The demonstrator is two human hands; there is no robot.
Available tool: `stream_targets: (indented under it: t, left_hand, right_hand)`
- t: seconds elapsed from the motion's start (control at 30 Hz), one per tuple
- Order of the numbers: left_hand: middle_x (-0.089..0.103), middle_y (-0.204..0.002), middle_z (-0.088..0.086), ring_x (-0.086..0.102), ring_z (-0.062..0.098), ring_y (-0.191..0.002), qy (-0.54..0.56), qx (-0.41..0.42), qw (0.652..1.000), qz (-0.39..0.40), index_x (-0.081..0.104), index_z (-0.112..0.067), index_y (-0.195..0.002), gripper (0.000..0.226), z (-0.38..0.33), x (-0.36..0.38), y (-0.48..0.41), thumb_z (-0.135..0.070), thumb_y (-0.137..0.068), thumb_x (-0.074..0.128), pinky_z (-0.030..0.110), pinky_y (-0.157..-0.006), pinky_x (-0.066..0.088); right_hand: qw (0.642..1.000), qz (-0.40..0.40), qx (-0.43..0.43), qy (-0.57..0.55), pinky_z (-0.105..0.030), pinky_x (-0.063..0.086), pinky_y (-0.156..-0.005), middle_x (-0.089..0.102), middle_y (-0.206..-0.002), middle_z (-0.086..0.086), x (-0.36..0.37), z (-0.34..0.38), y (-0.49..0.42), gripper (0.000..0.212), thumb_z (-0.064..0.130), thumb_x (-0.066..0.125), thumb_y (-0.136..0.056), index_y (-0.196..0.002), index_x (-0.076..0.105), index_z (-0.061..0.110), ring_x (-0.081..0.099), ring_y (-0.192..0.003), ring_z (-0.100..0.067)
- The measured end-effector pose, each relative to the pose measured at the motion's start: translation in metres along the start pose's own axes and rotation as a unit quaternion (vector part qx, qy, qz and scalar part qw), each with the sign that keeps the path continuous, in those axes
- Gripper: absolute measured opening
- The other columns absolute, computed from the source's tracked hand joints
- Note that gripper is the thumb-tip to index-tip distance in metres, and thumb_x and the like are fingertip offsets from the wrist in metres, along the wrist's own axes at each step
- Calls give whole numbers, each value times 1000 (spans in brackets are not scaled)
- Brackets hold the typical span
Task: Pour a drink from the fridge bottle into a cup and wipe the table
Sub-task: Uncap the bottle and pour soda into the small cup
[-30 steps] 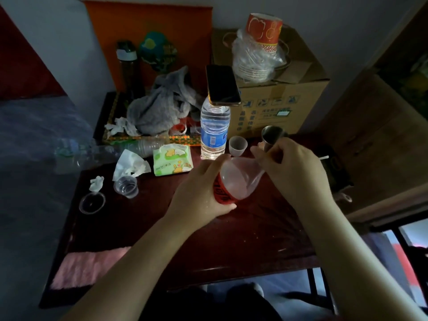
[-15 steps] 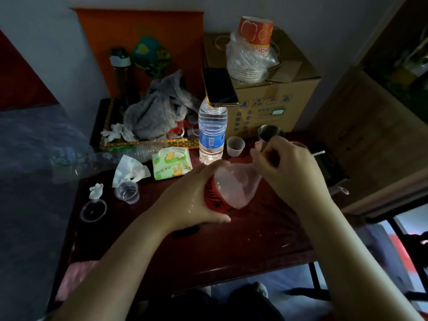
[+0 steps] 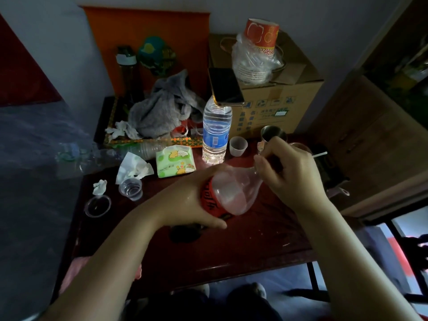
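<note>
My left hand (image 3: pixel 185 205) grips a clear plastic bottle (image 3: pixel 231 191) around its red label. The bottle is tilted over the dark red table (image 3: pixel 243 246), neck pointing right, with a little pinkish drink inside. My right hand (image 3: pixel 291 174) is closed on the top of the neck, and the cap is hidden under its fingers. A small white cup (image 3: pixel 238 146) and a metal cup (image 3: pixel 271 133) stand just beyond the hands. A clear cup (image 3: pixel 130 188) sits to the left. A pink cloth (image 3: pixel 76 269) lies at the table's near-left corner.
A water bottle (image 3: pixel 215 133) with a phone (image 3: pixel 225 86) balanced on it stands behind the hands. A tissue pack (image 3: pixel 174 161), crumpled tissues (image 3: pixel 134 167), a clear lid (image 3: pixel 97 206), a grey rag (image 3: pixel 162 110) and a cardboard box (image 3: pixel 273 98) crowd the back and left.
My left hand has brought the bottle a little lower and nearer to me. My right hand stays closed at the neck.
</note>
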State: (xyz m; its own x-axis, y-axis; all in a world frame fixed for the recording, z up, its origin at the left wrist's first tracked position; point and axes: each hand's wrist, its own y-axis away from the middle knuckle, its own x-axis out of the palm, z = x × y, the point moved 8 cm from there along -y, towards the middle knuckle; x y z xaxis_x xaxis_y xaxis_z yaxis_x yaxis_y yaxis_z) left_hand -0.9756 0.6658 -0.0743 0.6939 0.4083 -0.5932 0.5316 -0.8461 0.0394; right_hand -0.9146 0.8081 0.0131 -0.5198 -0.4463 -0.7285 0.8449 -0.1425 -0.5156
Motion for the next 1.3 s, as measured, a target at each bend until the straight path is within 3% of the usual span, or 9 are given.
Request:
stream_targets:
  t: [0.1,0.2,0.3,0.37,0.47,0.67,0.8,0.93,1.3]
  left_hand:
    - [48,-125,-11,46,2,-111,-134,-5,980,-147,33,-39,-138,101,-5,-1,5,-40,-53,87,23,-92,42]
    - [52,-119,-2,51,17,-108,-215,14,939,-266,40,-26,-138,101,-16,-3,11,-36,-49,87,27,-86,40]
    - [46,-124,-12,46,7,-115,-91,23,976,-196,32,-39,-138,103,-6,-10,4,-36,-51,87,25,-94,40]
    - [45,-131,-19,43,-3,-121,-5,26,993,-112,31,-47,-136,103,1,-12,2,-36,-52,90,24,-101,39]
    - [47,-130,-28,43,-12,-120,53,19,997,-45,31,-57,-131,101,4,-6,4,-29,-54,91,9,-98,36]
    - [52,-117,4,51,20,-108,-214,20,938,-270,42,-21,-137,99,-13,-4,13,-34,-49,87,35,-89,47]
    - [48,-121,-3,47,14,-111,-125,35,959,-251,37,-29,-137,102,-9,-16,11,-32,-49,88,25,-92,40]
    - [44,-130,-15,41,1,-123,15,50,989,-140,30,-46,-135,103,1,-15,8,-33,-52,90,22,-99,37]
    - [41,-131,-15,36,-6,-122,-36,27,990,-136,30,-38,-140,105,9,-9,11,-40,-52,87,7,-94,29]
  right_hand:
    - [968,44,198,149,-30,41,-55,54,-67,6,5,-24,4,44,56,39,-87,-82,53,15,55,-65,-20]
    - [958,9,235,164,-31,35,-55,51,-63,4,0,-21,5,40,52,42,-91,-81,53,15,54,-65,-25]
    - [985,-57,127,100,-27,31,-46,45,-52,7,-10,1,-2,30,39,51,-89,-74,47,14,48,-50,-16]
    - [998,-47,26,39,-14,26,-45,42,-52,13,-11,19,-5,26,35,53,-86,-72,46,14,40,-47,-7]
    - [999,-9,-43,-7,-20,32,-47,52,-63,8,-6,26,-4,29,35,52,-87,-76,53,8,48,-56,-9]
    - [950,21,233,208,-29,32,-52,47,-63,5,0,-13,4,42,53,41,-91,-81,53,14,53,-66,-26]
    - [983,-73,115,120,-27,28,-44,44,-51,9,-11,15,0,33,44,51,-88,-75,51,14,48,-50,-19]
    - [999,-5,-26,21,-29,38,-56,59,-72,1,-8,36,-6,37,44,52,-86,-85,58,8,50,-68,-11]
    - [992,113,56,-25,-9,40,-78,55,-100,22,-5,22,3,39,46,57,-83,-117,52,26,52,-95,4]
